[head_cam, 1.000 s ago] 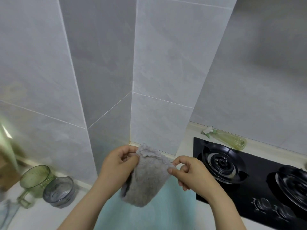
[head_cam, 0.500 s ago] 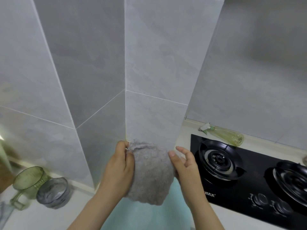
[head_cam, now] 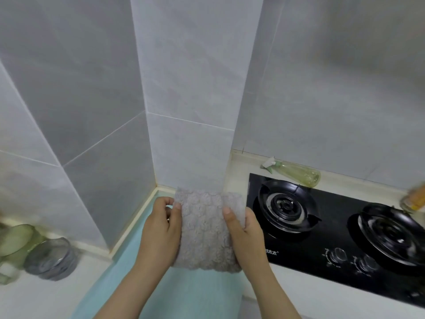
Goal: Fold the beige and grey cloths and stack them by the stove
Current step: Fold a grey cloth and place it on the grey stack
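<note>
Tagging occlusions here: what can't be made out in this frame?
Head view:
- Right hand: fingers behind the fuzzy grey folded cloth.
- Beige cloth: none in view.
- Orange-yellow jar: blurred, cut by right edge.
- Green translucent cup: blurred, cut by left edge.
- Black gas stove's white lettering: too small.

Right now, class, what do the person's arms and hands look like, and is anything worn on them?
The left hand and right hand are bare, as are both forearms. No sleeve, glove, ring, watch or bracelet shows. The visible thumbnails look short and unpainted.
</note>
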`<state>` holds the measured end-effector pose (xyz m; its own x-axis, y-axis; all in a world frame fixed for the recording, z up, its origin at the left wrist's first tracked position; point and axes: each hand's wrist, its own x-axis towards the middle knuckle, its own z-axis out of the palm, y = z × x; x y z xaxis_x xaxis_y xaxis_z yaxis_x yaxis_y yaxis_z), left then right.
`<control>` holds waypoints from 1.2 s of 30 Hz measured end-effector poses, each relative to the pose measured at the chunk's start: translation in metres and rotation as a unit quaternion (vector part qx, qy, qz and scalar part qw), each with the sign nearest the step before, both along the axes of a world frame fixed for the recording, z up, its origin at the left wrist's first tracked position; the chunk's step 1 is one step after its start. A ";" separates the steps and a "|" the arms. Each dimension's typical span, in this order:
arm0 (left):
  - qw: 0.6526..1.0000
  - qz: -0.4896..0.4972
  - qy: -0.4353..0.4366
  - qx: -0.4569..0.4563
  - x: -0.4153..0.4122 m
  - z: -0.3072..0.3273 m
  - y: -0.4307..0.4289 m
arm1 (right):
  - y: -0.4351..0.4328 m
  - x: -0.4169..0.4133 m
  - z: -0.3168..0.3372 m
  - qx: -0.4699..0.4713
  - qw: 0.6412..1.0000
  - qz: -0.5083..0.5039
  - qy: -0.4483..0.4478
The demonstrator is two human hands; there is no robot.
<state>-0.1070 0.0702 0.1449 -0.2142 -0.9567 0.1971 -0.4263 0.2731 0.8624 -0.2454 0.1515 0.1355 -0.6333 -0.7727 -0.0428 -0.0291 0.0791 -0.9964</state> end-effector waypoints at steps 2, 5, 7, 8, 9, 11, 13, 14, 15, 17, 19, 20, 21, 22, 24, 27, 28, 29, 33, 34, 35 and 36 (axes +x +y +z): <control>1.000 -0.017 0.006 0.010 -0.005 -0.001 0.006 | 0.012 -0.002 -0.001 0.015 0.998 -0.029 0.060; 0.997 -0.070 0.009 0.027 -0.015 -0.004 0.014 | 0.033 -0.005 -0.003 0.023 0.992 -0.086 0.088; 0.994 -0.107 0.009 0.034 -0.023 -0.005 0.023 | 0.051 -0.006 -0.003 0.022 0.988 -0.128 0.083; 0.991 -0.125 0.012 0.039 -0.028 -0.006 0.028 | 0.061 -0.007 -0.003 0.020 0.986 -0.146 0.080; 0.988 -0.144 0.015 0.046 -0.032 -0.006 0.034 | 0.070 -0.007 -0.002 0.021 0.984 -0.162 0.073; 0.980 -0.185 0.023 0.062 -0.043 -0.006 0.047 | 0.092 -0.010 -0.003 0.027 0.978 -0.199 0.058; 0.973 -0.216 0.038 0.072 -0.055 -0.007 0.065 | 0.117 -0.017 -0.002 0.033 0.971 -0.234 0.042; 0.969 -0.229 0.049 0.076 -0.061 -0.006 0.072 | 0.127 -0.021 -0.002 0.033 0.968 -0.248 0.030; 0.964 -0.247 0.060 0.081 -0.069 -0.005 0.082 | 0.141 -0.025 0.000 0.030 0.964 -0.263 0.018; 0.953 -0.285 0.069 0.080 -0.085 -0.003 0.103 | 0.167 -0.036 0.002 0.017 0.959 -0.282 0.010; 0.943 -0.317 0.069 0.073 -0.101 -0.003 0.122 | 0.190 -0.047 0.002 0.014 0.955 -0.295 0.019; 0.937 -0.336 0.067 0.069 -0.112 -0.003 0.134 | 0.203 -0.056 0.001 0.009 0.952 -0.305 0.023; 0.931 -0.353 0.065 0.064 -0.121 -0.003 0.146 | 0.215 -0.063 0.001 0.005 0.949 -0.314 0.025; 0.925 -0.369 0.063 0.058 -0.134 -0.004 0.160 | 0.229 -0.073 0.000 0.002 0.946 -0.322 0.034; 0.917 -0.393 0.052 0.044 -0.156 -0.004 0.183 | 0.254 -0.092 -0.001 0.003 0.940 -0.337 0.055; 0.909 -0.414 0.047 0.015 -0.201 -0.005 0.236 | 0.309 -0.127 0.003 0.000 0.933 -0.348 0.090; 0.907 -0.419 0.048 0.010 -0.215 -0.005 0.253 | 0.328 -0.139 0.005 0.009 0.931 -0.350 0.106; 0.904 -0.425 0.047 0.003 -0.227 -0.005 0.269 | 0.344 -0.150 0.007 0.015 0.927 -0.355 0.117; 0.896 -0.443 0.043 -0.002 -0.287 -0.006 0.345 | 0.422 -0.203 0.007 0.041 0.914 -0.378 0.142; 0.894 -0.447 0.043 -0.006 -0.299 -0.006 0.359 | 0.435 -0.215 0.007 0.045 0.912 -0.381 0.145; 0.892 -0.450 0.043 -0.008 -0.314 -0.007 0.374 | 0.452 -0.230 0.006 0.048 0.911 -0.385 0.142; 0.890 -0.453 0.040 -0.009 -0.326 -0.007 0.386 | 0.465 -0.242 0.003 0.057 0.910 -0.388 0.137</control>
